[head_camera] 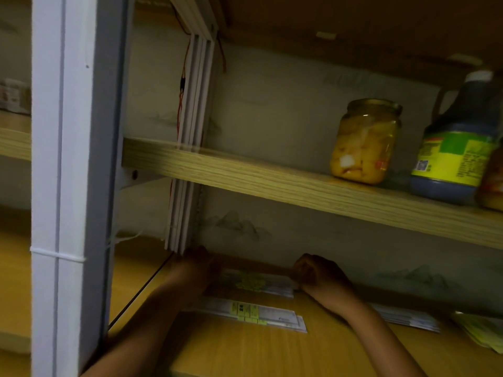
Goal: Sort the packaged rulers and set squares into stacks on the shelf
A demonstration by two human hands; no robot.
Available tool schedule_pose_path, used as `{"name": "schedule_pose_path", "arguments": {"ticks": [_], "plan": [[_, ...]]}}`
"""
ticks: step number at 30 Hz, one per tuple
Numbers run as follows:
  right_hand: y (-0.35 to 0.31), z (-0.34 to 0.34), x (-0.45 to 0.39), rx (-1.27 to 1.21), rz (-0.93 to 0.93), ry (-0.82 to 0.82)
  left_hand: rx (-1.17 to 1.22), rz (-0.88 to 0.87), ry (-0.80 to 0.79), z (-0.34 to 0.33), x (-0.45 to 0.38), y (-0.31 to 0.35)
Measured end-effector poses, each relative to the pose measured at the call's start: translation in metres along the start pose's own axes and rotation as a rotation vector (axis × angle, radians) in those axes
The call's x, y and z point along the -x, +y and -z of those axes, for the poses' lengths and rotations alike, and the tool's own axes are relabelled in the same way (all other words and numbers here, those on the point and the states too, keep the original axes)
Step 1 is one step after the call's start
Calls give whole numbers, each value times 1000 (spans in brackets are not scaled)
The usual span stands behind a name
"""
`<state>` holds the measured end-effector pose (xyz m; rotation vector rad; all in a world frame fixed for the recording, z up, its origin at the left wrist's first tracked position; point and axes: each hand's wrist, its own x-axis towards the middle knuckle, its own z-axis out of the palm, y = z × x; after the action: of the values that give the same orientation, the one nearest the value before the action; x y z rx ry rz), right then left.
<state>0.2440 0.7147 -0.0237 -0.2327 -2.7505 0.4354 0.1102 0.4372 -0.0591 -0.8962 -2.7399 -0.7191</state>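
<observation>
A stack of packaged rulers (pixel 257 281) with yellow-green print lies at the back of the lower wooden shelf (pixel 272 352). My left hand (pixel 194 265) presses against its left end and my right hand (pixel 315 270) is curled at its right end. A second stack of rulers (pixel 253 312) with a yellow-green label lies nearer to me, between my forearms. More packaged rulers (pixel 408 317) lie to the right of my right arm. Greenish packages (pixel 481 331), possibly set squares, sit at the far right edge.
A white upright post (pixel 70 186) stands at the left. The upper shelf board (pixel 299 189) overhangs the work area and carries a jar of yellow fruit (pixel 363 141) and a dark bottle with a green label (pixel 457 148). White slats (pixel 187 159) lean in the back corner.
</observation>
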Motion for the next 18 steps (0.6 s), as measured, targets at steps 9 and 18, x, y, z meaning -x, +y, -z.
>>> {"name": "schedule_pose_path", "arguments": {"ticks": [9,18], "plan": [[4,-4,1,-105,-51,103,33,100,43,-4,-9,-1],[6,-3,8,-138,-27,209,69,66,45,3,-4,4]]}}
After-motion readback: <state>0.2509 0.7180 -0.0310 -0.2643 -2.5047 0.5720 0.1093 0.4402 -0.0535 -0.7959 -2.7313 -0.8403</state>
